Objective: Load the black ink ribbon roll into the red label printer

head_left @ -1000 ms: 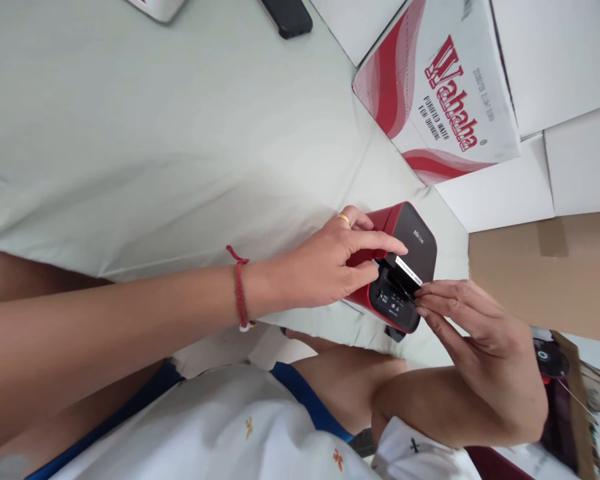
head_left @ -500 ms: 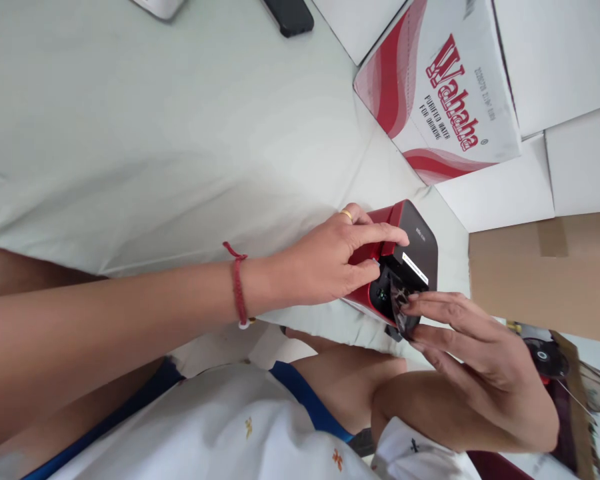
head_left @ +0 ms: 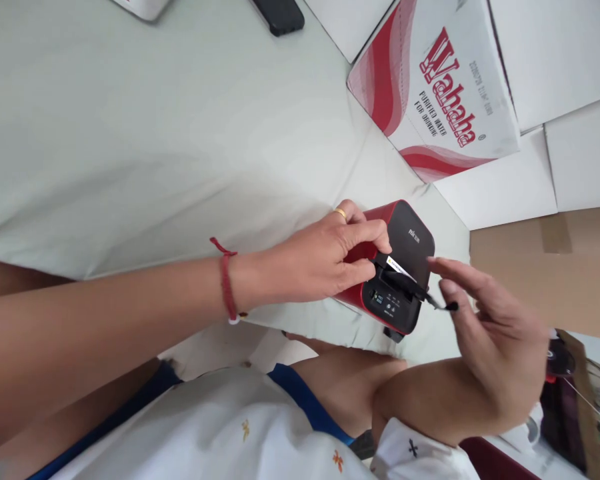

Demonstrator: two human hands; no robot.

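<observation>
A small boxy device (head_left: 413, 230), red at the sides with a dark end face, lies on the pale cloth. Its black flap (head_left: 405, 285) stands out nearly edge-on from a black panel with small ports and markings. My left hand (head_left: 347, 257) grips the device's red body, thumb and index finger by a white label strip (head_left: 400, 268). Close to the flap's outer tip is my right hand (head_left: 490, 320), its thumb and index finger apart and its other fingers partly hidden. Whether the thumb touches the tip, I cannot tell.
A white and red Wahaha water carton (head_left: 440, 100) stands beyond the device among white boxes (head_left: 500, 177). A brown cardboard box (head_left: 555, 267) is at the right. A black phone-like object (head_left: 283, 17) lies on the cloth (head_left: 155, 133) near the top edge.
My right hand has let go of the dark flap and drawn back to the right. The flap has swung, baring the panel's ports. My left hand still holds the device.
</observation>
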